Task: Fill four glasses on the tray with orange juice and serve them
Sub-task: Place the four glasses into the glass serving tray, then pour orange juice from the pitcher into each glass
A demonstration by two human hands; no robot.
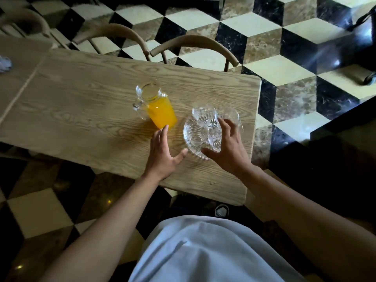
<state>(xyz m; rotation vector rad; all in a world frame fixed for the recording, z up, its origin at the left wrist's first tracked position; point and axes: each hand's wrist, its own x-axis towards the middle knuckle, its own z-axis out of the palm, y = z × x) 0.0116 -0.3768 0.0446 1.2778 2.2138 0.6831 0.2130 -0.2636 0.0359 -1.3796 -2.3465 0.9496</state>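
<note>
No text, label, brand, number or sign can be read on anything here.

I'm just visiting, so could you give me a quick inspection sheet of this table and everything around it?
Surface: wooden table, bare grain showing.
Job's things: jug of orange juice stands upright; clear tray to its right holds empty glasses, exact count hard to tell.
Clutter: pale crumpled thing at the table's far left edge.
Hands: left hand open, fingertips near the jug's base; right hand spread over the tray, holding nothing.
Cables: nothing seen.
Surroundings: two chairs behind the table, chequered floor.
</note>
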